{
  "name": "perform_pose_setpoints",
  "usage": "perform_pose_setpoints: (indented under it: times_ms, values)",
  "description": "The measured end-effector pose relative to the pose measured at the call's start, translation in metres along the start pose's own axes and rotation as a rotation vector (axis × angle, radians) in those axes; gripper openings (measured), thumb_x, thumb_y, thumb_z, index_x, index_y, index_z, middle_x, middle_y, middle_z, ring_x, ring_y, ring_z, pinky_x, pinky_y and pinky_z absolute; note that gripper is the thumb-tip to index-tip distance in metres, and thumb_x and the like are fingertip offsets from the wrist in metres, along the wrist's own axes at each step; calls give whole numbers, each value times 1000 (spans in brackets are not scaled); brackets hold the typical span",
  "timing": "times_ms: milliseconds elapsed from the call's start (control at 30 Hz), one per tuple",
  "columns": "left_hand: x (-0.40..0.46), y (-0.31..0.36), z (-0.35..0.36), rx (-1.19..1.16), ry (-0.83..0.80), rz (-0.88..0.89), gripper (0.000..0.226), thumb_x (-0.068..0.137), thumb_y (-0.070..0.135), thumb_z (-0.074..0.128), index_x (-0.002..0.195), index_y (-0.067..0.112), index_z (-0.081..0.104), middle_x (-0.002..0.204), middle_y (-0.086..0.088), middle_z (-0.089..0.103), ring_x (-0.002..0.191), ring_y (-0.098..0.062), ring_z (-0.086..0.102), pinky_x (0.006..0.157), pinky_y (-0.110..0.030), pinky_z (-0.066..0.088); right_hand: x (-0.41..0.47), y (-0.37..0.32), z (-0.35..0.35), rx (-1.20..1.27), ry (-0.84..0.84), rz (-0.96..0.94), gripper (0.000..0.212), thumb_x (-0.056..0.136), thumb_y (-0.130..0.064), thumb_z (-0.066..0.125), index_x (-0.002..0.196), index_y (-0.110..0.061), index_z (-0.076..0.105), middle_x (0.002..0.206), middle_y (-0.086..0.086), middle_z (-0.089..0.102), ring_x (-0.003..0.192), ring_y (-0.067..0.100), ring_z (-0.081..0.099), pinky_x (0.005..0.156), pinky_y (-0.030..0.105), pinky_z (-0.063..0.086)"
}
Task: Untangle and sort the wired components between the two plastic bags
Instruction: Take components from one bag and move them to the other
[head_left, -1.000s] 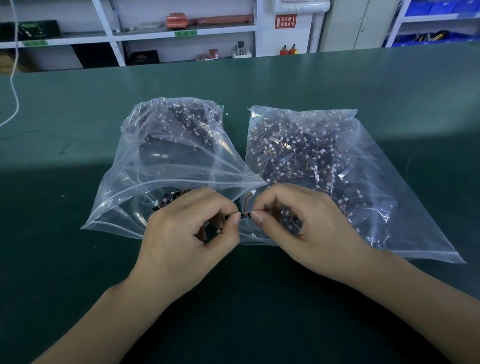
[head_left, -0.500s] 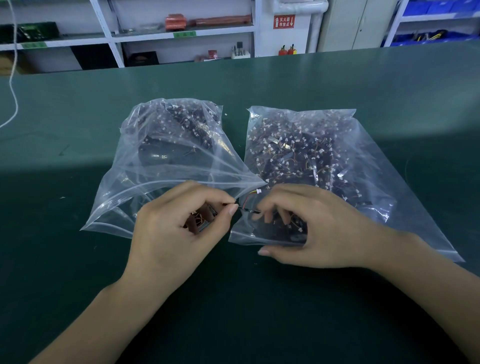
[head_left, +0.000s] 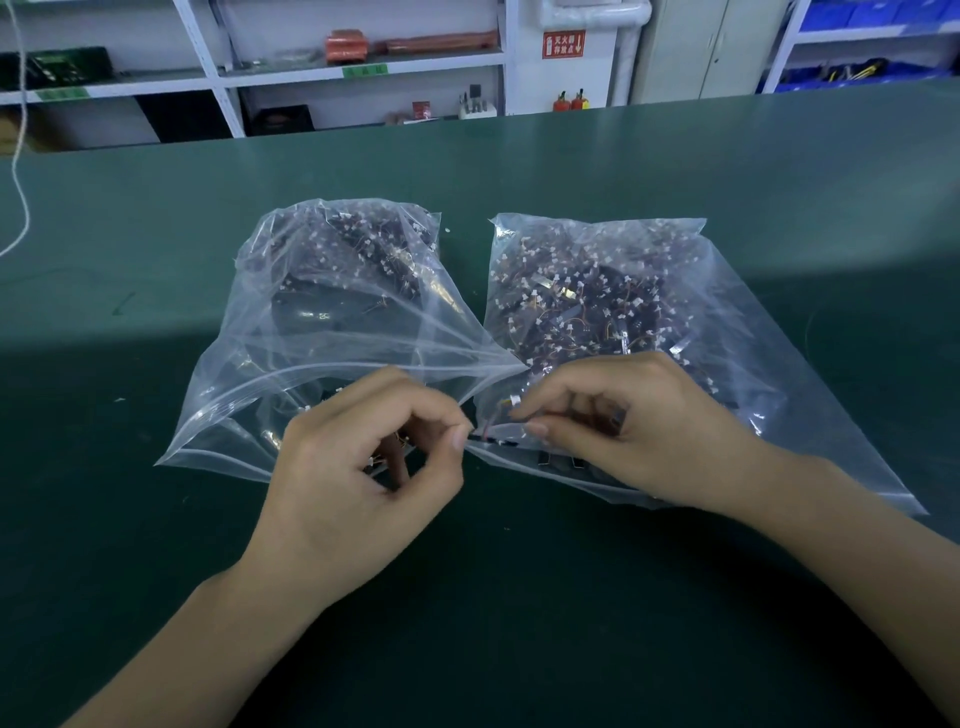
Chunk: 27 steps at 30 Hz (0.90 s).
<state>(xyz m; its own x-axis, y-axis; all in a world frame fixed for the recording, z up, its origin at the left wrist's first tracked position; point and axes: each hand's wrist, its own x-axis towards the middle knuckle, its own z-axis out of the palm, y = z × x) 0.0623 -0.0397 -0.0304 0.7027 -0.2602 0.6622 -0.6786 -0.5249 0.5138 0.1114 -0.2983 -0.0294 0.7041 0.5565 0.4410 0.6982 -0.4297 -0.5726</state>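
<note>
Fingers of the left hand (head_left: 353, 467) are curled, thumb and forefinger pinched together at the centre of the frame on the near end of a small wired part (head_left: 493, 428). The same part is pinched from the other side by the right hand (head_left: 623, 426), its forefinger and thumb closed on the thin wire just below a white connector. The part is held between the two hands, above the gap where the mouths of the two bags meet. More small pieces are seen under the curled left fingers, though what they are cannot be told. The left bag (head_left: 291, 332), clear plastic, lies left of centre with its open mouth toward the viewer, and dark wired parts with white connectors are heaped in its far end. The right bag (head_left: 727, 322) lies just beside it, right of centre, filled with a denser tangle of the same parts. Both bags rest on a green table (head_left: 519, 597). White shelves (head_left: 218, 83) are seen along the upper left of the frame.
</note>
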Motion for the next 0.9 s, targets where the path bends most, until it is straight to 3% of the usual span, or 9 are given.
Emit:
perform_pose_setpoints:
  times_ms: [67,200,300,433,567,633,700,800,900]
  values:
    - [-1,-1,2,20,-38,32,7,90,7,75,86,13,75,83,4,65,74,-20,65,58,-30,49,-1,0,0,43,-8,40,14,96,-12,77,109,-18,77,79,-10,72,63,11,64,63,13,46]
    - [-2,-4,8,120,-74,73,5,92,15,78,91,18,81,85,9,63,73,-12,62,60,-30,50,-1,-2,1,129,-18,88,16,99,-11,74,112,-20,75,82,-8,73,65,22,69,66,44,58]
    - [-1,-8,11,222,-61,118,5,93,17,79,91,19,83,83,10,62,71,-8,58,57,-31,50,-2,-3,3,163,-7,96,13,100,-14,73,111,-22,74,83,-8,74,67,26,70,66,51,57]
    - [2,-7,13,401,-65,179,10,94,19,78,88,24,83,77,8,58,69,-8,55,53,-34,50,-1,-4,3,167,24,93,11,101,-16,73,108,-24,75,80,-9,72,63,22,65,62,43,55]
    - [4,-2,15,613,-174,216,16,98,30,70,85,31,81,65,6,51,60,-17,57,43,-34,46,0,-7,5,138,46,68,7,100,-17,73,105,-21,77,82,-9,73,69,21,68,64,39,56]
    - [2,1,18,680,-243,200,27,101,40,58,86,33,80,61,6,53,56,-20,61,41,-33,47,0,-9,6,123,49,58,8,99,-15,75,104,-19,79,82,-9,74,69,19,69,62,27,54]
    - [0,3,20,685,-278,174,34,102,43,49,91,34,80,64,9,63,59,-21,68,42,-34,50,1,-11,6,93,58,42,8,98,-13,75,103,-18,79,80,-11,73,67,15,66,62,14,46]
    - [0,6,19,561,-216,174,22,104,39,60,98,35,81,71,12,68,63,-16,69,46,-33,51,1,-14,5,11,63,-5,9,97,-10,76,102,-18,79,81,-13,72,68,13,66,63,13,44]
    - [2,2,12,449,-104,96,26,101,37,64,78,28,69,64,12,57,57,-11,58,47,-29,46,0,-13,4,-59,38,-18,11,98,-12,76,104,-21,78,78,-14,67,66,14,63,62,17,44]
